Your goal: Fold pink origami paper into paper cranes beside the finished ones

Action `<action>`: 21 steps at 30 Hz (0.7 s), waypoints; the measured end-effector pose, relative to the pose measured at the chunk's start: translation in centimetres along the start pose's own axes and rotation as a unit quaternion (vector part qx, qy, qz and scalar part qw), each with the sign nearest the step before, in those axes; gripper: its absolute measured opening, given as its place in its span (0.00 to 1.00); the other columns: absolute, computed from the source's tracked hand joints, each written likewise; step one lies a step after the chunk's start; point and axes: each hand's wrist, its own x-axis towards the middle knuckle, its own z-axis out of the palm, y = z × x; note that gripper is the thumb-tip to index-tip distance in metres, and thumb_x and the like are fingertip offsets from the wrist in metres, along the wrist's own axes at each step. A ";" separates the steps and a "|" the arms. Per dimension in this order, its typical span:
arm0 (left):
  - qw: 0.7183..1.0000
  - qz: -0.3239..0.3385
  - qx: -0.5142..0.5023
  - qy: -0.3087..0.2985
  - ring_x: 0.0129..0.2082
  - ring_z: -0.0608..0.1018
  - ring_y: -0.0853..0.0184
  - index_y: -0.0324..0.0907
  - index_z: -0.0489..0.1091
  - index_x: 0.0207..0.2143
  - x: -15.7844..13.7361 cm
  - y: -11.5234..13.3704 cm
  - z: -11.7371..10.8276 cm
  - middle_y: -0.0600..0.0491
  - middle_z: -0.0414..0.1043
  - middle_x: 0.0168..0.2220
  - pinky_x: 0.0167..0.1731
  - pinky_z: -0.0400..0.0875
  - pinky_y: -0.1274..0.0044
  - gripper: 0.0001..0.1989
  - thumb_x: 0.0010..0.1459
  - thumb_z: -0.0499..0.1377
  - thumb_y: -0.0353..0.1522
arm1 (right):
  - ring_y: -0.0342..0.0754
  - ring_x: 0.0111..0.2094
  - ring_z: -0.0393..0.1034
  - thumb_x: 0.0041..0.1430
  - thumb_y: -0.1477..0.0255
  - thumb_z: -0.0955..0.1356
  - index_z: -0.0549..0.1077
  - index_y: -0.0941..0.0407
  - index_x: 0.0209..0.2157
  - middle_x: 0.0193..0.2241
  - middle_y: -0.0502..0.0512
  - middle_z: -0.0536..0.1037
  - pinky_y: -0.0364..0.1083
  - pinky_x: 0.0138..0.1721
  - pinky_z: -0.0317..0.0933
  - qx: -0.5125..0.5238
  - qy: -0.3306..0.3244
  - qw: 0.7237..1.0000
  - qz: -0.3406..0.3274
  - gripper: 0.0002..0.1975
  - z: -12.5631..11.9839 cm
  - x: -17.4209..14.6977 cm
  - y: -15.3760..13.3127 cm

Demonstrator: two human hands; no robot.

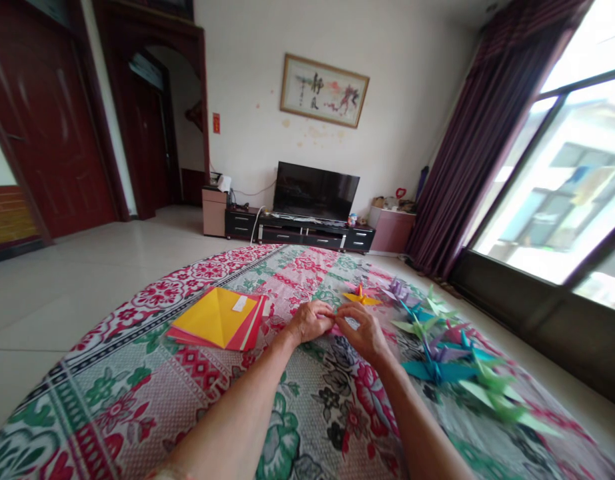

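My left hand (311, 321) and my right hand (361, 328) meet over the middle of the table, fingertips pinched together. Between them there seems to be a small pinkish piece, mostly hidden by the fingers and hard to tell from the cloth. Left of my hands lies a stack of square paper (215, 317), a creased yellow sheet on top of red and pink ones. A small white slip (240, 304) rests on the yellow sheet. Just beyond my right hand sits an orange-yellow folded paper crane (362, 297). More paper cranes, among them a blue one (437, 371) and a green one (500, 399), crowd the right side.
A patterned red, green and white cloth (182, 427) covers the rounded table. Beyond it stand a low black TV cabinet (300, 237) and a television (315, 192). Dark curtains (467, 147) and a large window are on the right, and red doors (47, 127) on the left.
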 end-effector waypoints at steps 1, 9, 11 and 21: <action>1.000 -0.001 0.000 0.000 0.37 0.75 0.70 0.43 0.76 0.27 0.0 0.0 0.0 0.55 0.75 0.36 0.39 0.70 0.81 0.09 0.43 0.58 0.26 | 0.46 0.33 0.68 0.51 0.70 0.66 0.73 0.54 0.25 0.30 0.54 0.74 0.47 0.37 0.63 -0.005 0.001 1.000 -0.003 0.05 0.0 0.0 -0.1; 1.000 0.000 -0.001 -0.009 0.37 0.74 0.70 0.44 0.76 0.26 0.0 0.0 -0.1 0.55 0.75 0.36 0.40 0.69 0.81 0.08 0.43 0.58 0.27 | 0.46 0.34 0.67 0.52 0.72 0.65 0.71 0.54 0.25 0.30 0.54 0.72 0.46 0.37 0.62 -0.034 0.017 0.999 -0.010 0.05 0.7 -0.1 0.0; 1.000 0.002 -0.002 -0.006 0.37 0.74 0.70 0.43 0.76 0.26 0.0 -0.1 0.0 0.55 0.75 0.36 0.40 0.69 0.81 0.08 0.43 0.58 0.27 | 0.46 0.34 0.67 0.52 0.73 0.65 0.71 0.55 0.24 0.30 0.54 0.72 0.47 0.37 0.61 -0.046 0.020 0.999 -0.009 0.05 0.9 -0.2 0.2; 1.000 0.017 -0.006 0.005 0.36 0.75 0.70 0.42 0.76 0.25 0.0 -0.1 0.0 0.54 0.75 0.34 0.40 0.68 0.81 0.07 0.44 0.58 0.25 | 0.47 0.34 0.67 0.53 0.73 0.61 0.72 0.55 0.25 0.30 0.55 0.73 0.46 0.37 0.60 0.004 0.074 0.996 0.058 0.09 0.2 -0.3 -0.5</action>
